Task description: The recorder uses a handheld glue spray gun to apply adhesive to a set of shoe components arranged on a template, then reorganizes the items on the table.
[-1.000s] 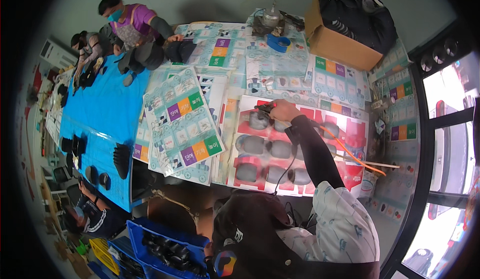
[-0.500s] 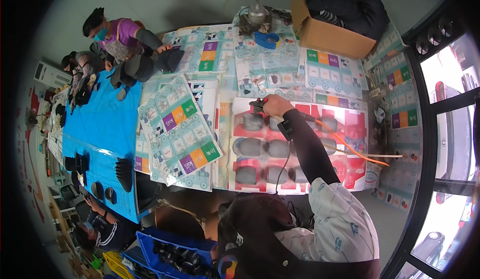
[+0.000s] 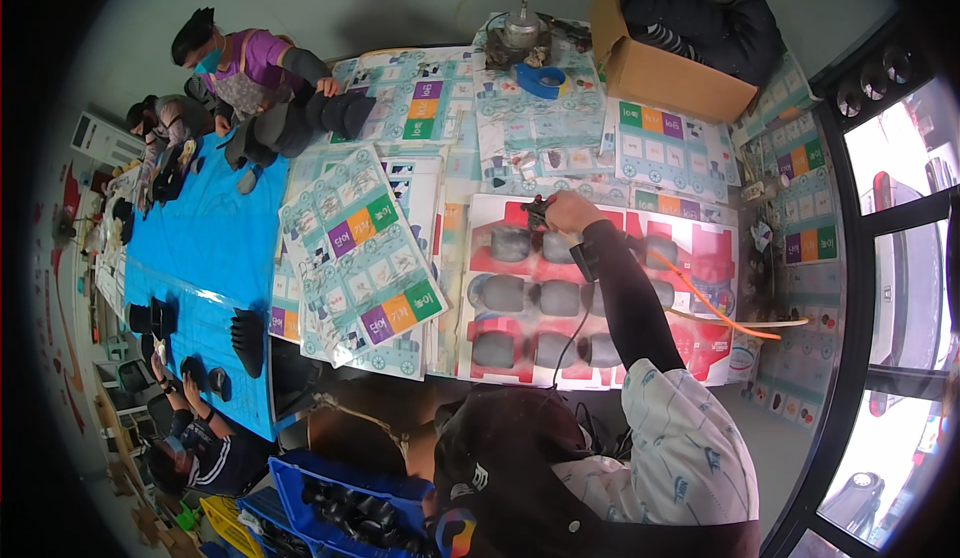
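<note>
My right hand (image 3: 572,213) is closed around a dark spray gun (image 3: 537,212), held over the far row of dark grey rounded pads (image 3: 510,245). Several such pads lie in rows on a red-and-white printed sheet (image 3: 477,310). An orange hose (image 3: 705,298) runs from beside my right forearm toward the right edge of the table. The sleeved forearm hides part of the rows. My left hand does not show.
Printed sheets (image 3: 362,258) lie stacked left of the pads. Behind stand a metal pot (image 3: 521,28), a blue tape dispenser (image 3: 541,81) and a cardboard box (image 3: 665,86) of dark items. Co-workers work along a blue-covered table (image 3: 200,248). A blue crate (image 3: 290,488) stands below.
My right hand and the spray gun have shifted slightly right along the far row. At lower left a co-worker's hands have come up toward the blue table's edge.
</note>
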A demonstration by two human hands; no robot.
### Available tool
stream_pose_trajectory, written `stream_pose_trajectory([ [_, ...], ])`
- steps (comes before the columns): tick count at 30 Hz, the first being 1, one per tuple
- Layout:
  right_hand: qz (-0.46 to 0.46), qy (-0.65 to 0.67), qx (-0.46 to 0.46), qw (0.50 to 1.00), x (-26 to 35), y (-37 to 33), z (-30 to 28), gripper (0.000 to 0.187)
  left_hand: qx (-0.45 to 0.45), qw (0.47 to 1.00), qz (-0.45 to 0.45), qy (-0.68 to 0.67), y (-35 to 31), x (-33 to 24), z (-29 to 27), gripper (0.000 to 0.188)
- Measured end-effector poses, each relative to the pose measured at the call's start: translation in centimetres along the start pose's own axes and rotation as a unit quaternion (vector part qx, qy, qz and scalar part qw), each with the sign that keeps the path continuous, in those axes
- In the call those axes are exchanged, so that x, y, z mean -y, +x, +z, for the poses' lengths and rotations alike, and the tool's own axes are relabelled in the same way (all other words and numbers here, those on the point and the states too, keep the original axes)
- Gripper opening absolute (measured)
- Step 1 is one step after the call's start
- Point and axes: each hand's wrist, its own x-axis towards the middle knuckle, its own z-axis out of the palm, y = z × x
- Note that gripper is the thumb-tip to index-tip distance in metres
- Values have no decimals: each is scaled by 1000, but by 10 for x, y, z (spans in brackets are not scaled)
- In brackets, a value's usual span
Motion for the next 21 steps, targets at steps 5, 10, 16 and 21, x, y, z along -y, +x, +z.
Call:
stream_pose_trajectory([
  [5, 32, 61, 30, 997, 7, -13, -9, 13, 2, 1000, -7, -10, -5, 3, 4, 19],
  [10, 57, 102, 68, 991, -1, -17, -10, 13, 2, 1000, -7, -18, -4, 4, 10, 19],
  [16, 22, 116, 24, 993, -4, -23, 0, 15, 0, 1000, -5, -27, -8, 6, 15, 19],
  [21, 51, 97, 78, 991, 12, -28, 4, 29, -4, 999, -9, -35, -20, 12, 21, 19],
])
